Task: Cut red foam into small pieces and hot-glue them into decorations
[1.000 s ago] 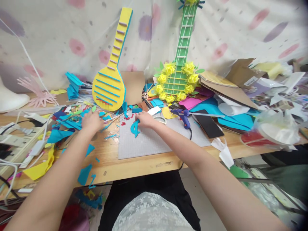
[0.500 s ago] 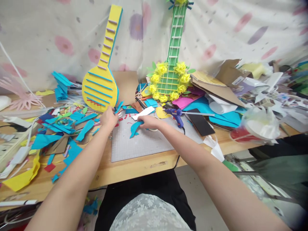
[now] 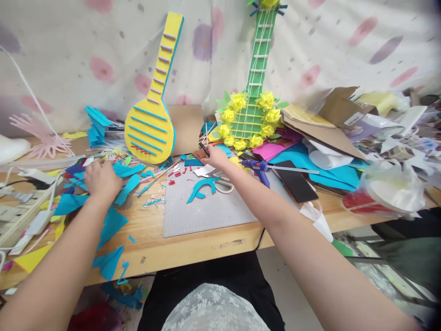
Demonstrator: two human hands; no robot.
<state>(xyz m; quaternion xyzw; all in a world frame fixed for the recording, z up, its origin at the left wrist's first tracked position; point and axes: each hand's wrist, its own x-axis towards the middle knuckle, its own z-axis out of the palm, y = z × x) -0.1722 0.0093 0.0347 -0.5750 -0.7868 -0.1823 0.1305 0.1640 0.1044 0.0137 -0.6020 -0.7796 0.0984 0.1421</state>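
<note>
My left hand (image 3: 102, 178) is in the heap of blue scraps (image 3: 129, 189), its fingers curled around some of them; the fingertips are partly hidden. Over the back of the grey cutting mat (image 3: 220, 216), my right hand (image 3: 216, 157) closes its fingers on a slim black pen (image 3: 204, 148). A curved blue cutout (image 3: 201, 187) lies on the mat below the right wrist, beside a pale ring-shaped roll (image 3: 225, 186). Small red bits (image 3: 172, 182) and a white scrap (image 3: 204, 170) are near it. A yellow toy lute (image 3: 149, 131) with blue strips stands behind.
A green toy guitar (image 3: 253, 87) with yellow flowers leans at the back. A purple glue gun (image 3: 258, 169) and a black phone (image 3: 296, 181) lie right of my right hand. Further right is a bagged red-and-white tub (image 3: 379, 195). Power strips (image 3: 20, 207) line the left side.
My left hand has moved from beside the lute leftward into the blue scraps, and pieces now hang or drop at the front edge. My right hand let go of the curved cutout and reached back.
</note>
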